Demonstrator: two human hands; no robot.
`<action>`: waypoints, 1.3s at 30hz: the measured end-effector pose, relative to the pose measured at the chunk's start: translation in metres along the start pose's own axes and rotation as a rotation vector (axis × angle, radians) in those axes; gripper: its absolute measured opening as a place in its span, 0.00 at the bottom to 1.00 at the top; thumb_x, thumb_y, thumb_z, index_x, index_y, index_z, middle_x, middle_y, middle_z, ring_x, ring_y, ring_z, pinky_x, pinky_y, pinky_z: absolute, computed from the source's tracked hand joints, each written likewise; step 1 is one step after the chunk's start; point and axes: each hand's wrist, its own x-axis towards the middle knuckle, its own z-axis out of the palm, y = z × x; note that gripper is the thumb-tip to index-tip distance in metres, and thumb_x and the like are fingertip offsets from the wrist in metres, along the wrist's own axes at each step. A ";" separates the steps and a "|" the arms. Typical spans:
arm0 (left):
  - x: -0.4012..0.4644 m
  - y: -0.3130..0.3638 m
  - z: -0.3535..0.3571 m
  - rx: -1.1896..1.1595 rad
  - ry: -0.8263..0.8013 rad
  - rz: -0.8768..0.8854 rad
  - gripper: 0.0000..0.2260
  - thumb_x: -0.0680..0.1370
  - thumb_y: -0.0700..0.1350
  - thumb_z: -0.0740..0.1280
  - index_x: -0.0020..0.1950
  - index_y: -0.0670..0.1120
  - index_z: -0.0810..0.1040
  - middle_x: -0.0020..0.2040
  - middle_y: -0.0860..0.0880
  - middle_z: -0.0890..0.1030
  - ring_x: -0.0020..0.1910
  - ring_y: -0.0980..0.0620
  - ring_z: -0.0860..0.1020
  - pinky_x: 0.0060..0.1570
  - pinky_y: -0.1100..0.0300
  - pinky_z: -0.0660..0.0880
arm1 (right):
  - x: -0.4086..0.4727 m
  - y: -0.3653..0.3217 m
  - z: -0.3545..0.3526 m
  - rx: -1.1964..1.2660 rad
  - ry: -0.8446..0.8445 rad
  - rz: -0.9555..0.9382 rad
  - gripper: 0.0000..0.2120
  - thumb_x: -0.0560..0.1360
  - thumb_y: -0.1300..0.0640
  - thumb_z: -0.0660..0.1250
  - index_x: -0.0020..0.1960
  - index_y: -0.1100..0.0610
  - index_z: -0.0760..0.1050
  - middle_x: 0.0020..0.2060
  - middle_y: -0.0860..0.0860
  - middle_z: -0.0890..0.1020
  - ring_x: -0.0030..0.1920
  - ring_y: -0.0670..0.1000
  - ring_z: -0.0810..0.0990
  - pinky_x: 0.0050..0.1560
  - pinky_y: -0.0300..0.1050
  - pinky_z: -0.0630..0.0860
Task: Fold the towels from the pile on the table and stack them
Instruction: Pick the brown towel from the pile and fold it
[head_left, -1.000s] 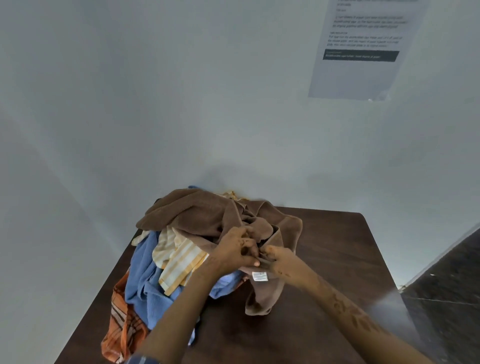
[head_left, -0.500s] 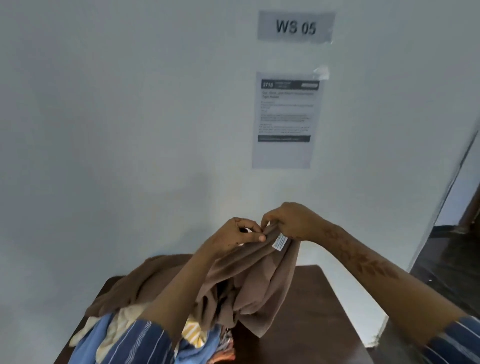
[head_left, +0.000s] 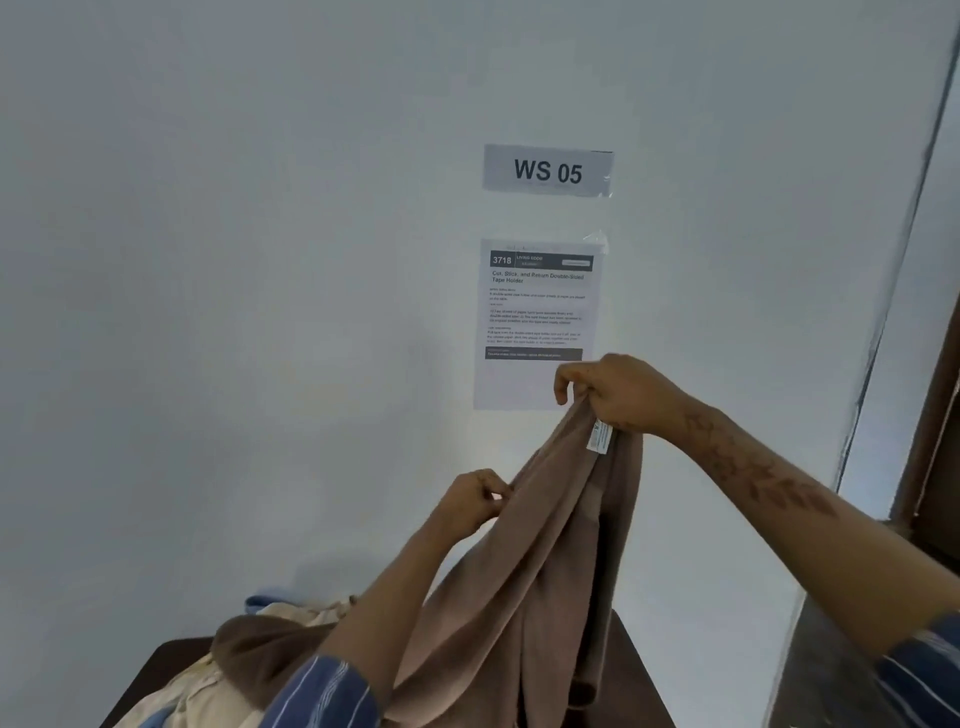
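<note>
Brown terry cloth fills the middle of my view: a long light-brown towel hangs bunched in folds, lifted well above the dark wooden table. My right hand is the higher one, fingers curled tight round the gathered top edge of the towel, with a small white care label dangling just beneath the knuckles. My left hand sits lower and to the left, pinching the towel's side edge between thumb and fingertips. From the two grips the cloth drops in long vertical pleats; its lower end runs out of the bottom of the view, so I cannot tell whether it touches the table.

Behind my left forearm lies the pile of remaining towels on the table's left part: a darker brown one on top, cream cloth under it, a bit of blue at the back. The table's far right corner shows bare to the right of the hanging cloth. Beyond the table stands a pale grey wall, close behind, carrying a paper sign reading WS 05 and a printed instruction sheet below it. The raised hand overlaps the sheet's lower right corner. On the right, the wall ends at a vertical edge.
</note>
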 end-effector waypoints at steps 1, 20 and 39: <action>0.000 -0.003 -0.001 -0.021 0.069 -0.009 0.08 0.68 0.34 0.74 0.36 0.47 0.81 0.37 0.55 0.78 0.34 0.64 0.75 0.41 0.67 0.70 | -0.005 0.010 0.006 -0.013 -0.012 0.023 0.20 0.68 0.71 0.56 0.50 0.52 0.76 0.34 0.41 0.74 0.33 0.41 0.69 0.32 0.35 0.62; -0.033 0.025 -0.022 -0.167 0.022 0.068 0.06 0.73 0.43 0.72 0.43 0.40 0.83 0.44 0.46 0.80 0.46 0.51 0.79 0.46 0.64 0.74 | -0.018 0.051 0.042 0.309 -0.302 0.193 0.14 0.74 0.51 0.68 0.32 0.55 0.73 0.32 0.48 0.75 0.39 0.47 0.73 0.42 0.41 0.65; -0.061 -0.028 -0.029 0.068 0.097 -0.085 0.05 0.71 0.44 0.74 0.41 0.44 0.81 0.45 0.50 0.80 0.45 0.56 0.77 0.47 0.66 0.72 | -0.070 0.029 0.124 0.537 -0.113 0.146 0.16 0.63 0.76 0.55 0.38 0.56 0.67 0.32 0.47 0.72 0.32 0.45 0.68 0.32 0.32 0.65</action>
